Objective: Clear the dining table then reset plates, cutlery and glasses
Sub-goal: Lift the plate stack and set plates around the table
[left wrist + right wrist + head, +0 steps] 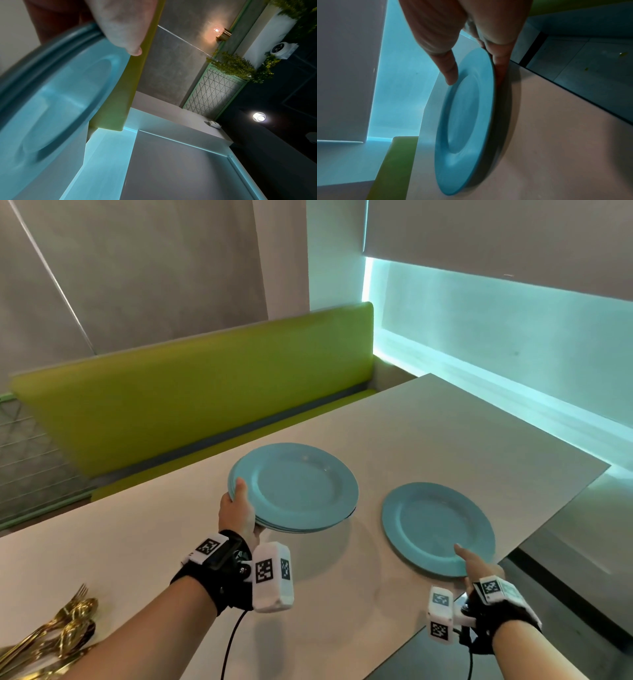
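Observation:
My left hand (239,508) grips a stack of blue plates (294,486) by its near-left rim, thumb on top, fingers underneath, and holds it above the white table (428,426). In the left wrist view the thumb (123,27) lies over the stacked rims (51,56). A single blue plate (436,525) sits at the table's right edge. My right hand (476,565) pinches its near rim, thumb on top. In the right wrist view the thumb (448,67) presses the plate (467,121) and the fingers are under its rim.
A bundle of gold cutlery (58,631) lies at the table's near-left corner. A green bench (205,392) runs along the far side of the table. Dark floor (565,559) lies beyond the right edge. A lit window strip (513,337) is at the back right.

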`<action>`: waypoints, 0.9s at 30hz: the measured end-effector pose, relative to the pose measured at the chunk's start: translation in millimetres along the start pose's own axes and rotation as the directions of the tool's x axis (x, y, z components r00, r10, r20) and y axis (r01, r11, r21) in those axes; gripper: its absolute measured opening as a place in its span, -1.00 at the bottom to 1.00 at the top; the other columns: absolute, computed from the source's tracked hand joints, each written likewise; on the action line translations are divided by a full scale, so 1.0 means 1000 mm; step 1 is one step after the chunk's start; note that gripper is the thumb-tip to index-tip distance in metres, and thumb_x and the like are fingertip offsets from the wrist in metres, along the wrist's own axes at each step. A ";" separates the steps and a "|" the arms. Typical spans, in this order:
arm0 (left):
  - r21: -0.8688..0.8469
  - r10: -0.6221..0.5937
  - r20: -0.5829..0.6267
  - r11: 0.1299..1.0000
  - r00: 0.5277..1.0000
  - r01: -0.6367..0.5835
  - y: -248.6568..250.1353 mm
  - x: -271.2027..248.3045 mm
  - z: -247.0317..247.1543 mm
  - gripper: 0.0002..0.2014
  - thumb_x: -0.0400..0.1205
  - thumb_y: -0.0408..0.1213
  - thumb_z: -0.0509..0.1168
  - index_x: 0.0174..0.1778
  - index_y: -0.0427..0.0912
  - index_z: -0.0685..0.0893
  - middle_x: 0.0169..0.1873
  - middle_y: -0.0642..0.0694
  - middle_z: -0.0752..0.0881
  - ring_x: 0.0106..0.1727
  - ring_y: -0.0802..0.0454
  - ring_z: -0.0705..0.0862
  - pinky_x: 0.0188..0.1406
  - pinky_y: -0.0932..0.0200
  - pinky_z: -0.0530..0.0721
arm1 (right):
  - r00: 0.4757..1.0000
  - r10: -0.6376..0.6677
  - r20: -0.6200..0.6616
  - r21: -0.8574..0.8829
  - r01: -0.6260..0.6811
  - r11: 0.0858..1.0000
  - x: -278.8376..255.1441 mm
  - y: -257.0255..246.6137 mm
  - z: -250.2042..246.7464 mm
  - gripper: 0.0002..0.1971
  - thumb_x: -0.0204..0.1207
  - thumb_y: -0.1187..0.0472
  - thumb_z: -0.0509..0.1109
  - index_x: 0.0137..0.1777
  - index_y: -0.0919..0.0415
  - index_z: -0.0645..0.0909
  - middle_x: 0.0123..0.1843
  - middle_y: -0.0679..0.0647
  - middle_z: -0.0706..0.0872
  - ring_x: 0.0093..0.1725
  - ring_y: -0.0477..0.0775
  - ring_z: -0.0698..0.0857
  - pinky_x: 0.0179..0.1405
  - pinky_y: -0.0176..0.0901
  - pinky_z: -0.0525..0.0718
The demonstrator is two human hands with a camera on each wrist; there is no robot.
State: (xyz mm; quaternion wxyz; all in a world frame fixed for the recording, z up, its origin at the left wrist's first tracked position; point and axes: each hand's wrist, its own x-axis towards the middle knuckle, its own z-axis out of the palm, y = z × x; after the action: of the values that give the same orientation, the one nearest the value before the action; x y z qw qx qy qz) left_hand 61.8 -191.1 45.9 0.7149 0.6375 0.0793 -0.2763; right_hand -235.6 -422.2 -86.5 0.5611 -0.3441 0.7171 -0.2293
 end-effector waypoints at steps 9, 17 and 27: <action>0.023 -0.014 0.029 1.000 0.999 0.013 -0.009 -0.008 0.013 -0.59 0.70 0.04 0.09 0.39 -0.10 0.42 0.10 -0.15 0.60 0.06 -0.20 0.64 -0.12 0.01 0.68 | 0.937 -0.328 -0.122 -0.368 0.264 0.892 -0.054 -0.041 0.006 -0.37 0.38 0.21 0.45 0.44 0.34 0.38 0.39 0.41 0.51 0.38 0.39 0.50 0.40 0.11 0.47; 0.036 -0.034 0.142 0.999 0.989 0.029 -0.016 -0.022 0.011 -0.63 0.70 0.00 0.13 0.35 -0.10 0.48 0.11 -0.20 0.69 -0.03 -0.19 0.69 -0.11 -0.02 0.69 | 0.795 -0.385 0.469 -0.034 0.452 0.892 -0.116 -0.056 0.077 -0.75 0.61 0.04 0.28 -0.02 0.23 0.65 -0.13 0.13 0.71 -0.27 0.07 0.66 -0.29 -0.06 0.65; -0.024 -0.005 0.133 1.000 0.991 0.008 -0.019 -0.028 -0.016 -0.58 0.68 0.00 0.15 0.36 -0.18 0.51 0.18 -0.27 0.68 0.02 -0.23 0.69 -0.01 -0.09 0.71 | 0.805 -0.369 0.464 0.043 0.395 0.918 -0.132 -0.036 0.096 -0.79 0.43 0.37 0.46 0.04 0.35 0.58 -0.17 0.19 0.73 -0.26 0.15 0.70 -0.15 -0.02 0.70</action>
State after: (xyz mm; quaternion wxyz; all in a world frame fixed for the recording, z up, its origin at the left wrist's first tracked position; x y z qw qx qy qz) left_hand 32.6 -168.3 39.5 0.7253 0.6087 0.0371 -0.3194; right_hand -117.3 -341.3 -0.5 0.6484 -0.5412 0.4842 -0.2286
